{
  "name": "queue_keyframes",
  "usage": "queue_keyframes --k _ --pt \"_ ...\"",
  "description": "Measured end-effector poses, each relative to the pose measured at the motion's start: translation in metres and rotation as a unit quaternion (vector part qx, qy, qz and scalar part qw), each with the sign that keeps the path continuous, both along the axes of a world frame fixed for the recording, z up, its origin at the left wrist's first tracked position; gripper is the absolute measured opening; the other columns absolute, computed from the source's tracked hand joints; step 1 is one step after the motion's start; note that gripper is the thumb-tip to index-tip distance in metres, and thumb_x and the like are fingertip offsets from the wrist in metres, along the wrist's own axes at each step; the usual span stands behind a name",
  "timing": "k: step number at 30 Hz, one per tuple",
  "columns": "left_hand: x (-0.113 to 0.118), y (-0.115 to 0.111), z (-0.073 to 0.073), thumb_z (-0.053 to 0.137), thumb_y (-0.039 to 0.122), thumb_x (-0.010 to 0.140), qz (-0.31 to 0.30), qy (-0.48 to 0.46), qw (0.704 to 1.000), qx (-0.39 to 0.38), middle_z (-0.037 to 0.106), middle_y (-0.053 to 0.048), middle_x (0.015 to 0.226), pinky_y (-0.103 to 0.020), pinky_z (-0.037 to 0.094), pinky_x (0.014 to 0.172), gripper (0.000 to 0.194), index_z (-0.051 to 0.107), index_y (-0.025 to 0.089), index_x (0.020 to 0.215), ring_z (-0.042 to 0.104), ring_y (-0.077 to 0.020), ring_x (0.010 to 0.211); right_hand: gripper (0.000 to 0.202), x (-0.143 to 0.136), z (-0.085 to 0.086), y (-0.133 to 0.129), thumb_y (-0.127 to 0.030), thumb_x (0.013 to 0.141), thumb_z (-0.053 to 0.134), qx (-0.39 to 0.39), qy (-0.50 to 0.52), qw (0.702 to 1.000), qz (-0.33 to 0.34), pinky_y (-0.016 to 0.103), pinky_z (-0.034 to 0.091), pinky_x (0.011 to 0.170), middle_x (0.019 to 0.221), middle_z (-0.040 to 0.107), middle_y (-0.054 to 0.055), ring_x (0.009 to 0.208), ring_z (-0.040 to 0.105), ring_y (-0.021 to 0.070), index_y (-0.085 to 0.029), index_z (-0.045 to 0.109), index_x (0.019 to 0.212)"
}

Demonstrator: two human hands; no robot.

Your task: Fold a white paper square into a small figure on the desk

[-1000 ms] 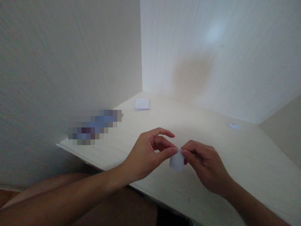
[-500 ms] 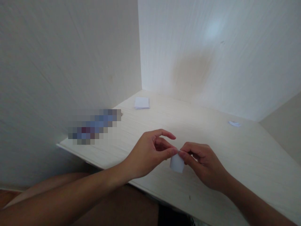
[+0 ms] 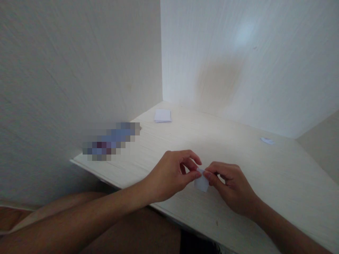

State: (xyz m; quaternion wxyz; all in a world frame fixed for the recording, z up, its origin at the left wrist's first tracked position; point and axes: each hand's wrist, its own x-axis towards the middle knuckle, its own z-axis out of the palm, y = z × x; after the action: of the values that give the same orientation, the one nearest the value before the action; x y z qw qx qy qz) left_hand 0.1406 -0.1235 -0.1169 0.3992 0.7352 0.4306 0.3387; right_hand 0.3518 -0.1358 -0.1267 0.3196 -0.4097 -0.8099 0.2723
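A small white piece of paper [image 3: 201, 183] hangs between my two hands, above the front part of the white table [image 3: 238, 225]. My left hand [image 3: 177, 173] pinches its upper left edge between thumb and fingers, with the index finger arched over it. On the right side, my right hand [image 3: 230, 183] grips the upper right corner between thumb and index finger. The fingertips of both hands are close together at the paper's top edge.
A small stack of white paper [image 3: 162, 115] lies near the back corner. A blurred bluish object [image 3: 113, 139] is along the left wall. Toward the right rear sits a small white scrap [image 3: 267, 141]. Pale walls [image 3: 185, 53] border the table behind and at left.
My left index finger has come down closer to the paper, and my left thumb now overlaps its upper edge more. The whole view has shifted slightly.
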Motion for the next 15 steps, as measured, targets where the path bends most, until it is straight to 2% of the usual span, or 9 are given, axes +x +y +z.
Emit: queue_keyframes --k 4,15 --pt "-0.0004 0.0001 0.0004 0.07 0.028 0.085 -0.005 0.02 1.0 0.02 0.073 0.0 0.081 -0.024 0.046 0.06 0.011 0.07 0.019 0.092 0.063 -0.0133 0.068 0.029 0.0008 -0.0011 0.0013 -0.033 0.098 0.053 0.003 -0.005 1.0 0.0 0.027 0.039 0.062 0.068 0.06 0.001 0.063 0.053 0.0136 -0.018 0.066 0.077" --pt "-0.0005 0.0011 0.0018 0.068 0.031 0.087 -0.013 0.051 0.997 0.056 0.074 0.0 0.079 -0.023 0.047 0.06 0.015 0.072 0.019 0.097 0.065 -0.0126 0.066 0.028 0.0006 -0.0036 0.0019 -0.033 0.099 0.053 0.017 0.006 1.0 -0.008 0.028 0.041 0.062 0.069 0.062 0.001 0.063 0.054 0.0138 -0.019 0.065 0.077"
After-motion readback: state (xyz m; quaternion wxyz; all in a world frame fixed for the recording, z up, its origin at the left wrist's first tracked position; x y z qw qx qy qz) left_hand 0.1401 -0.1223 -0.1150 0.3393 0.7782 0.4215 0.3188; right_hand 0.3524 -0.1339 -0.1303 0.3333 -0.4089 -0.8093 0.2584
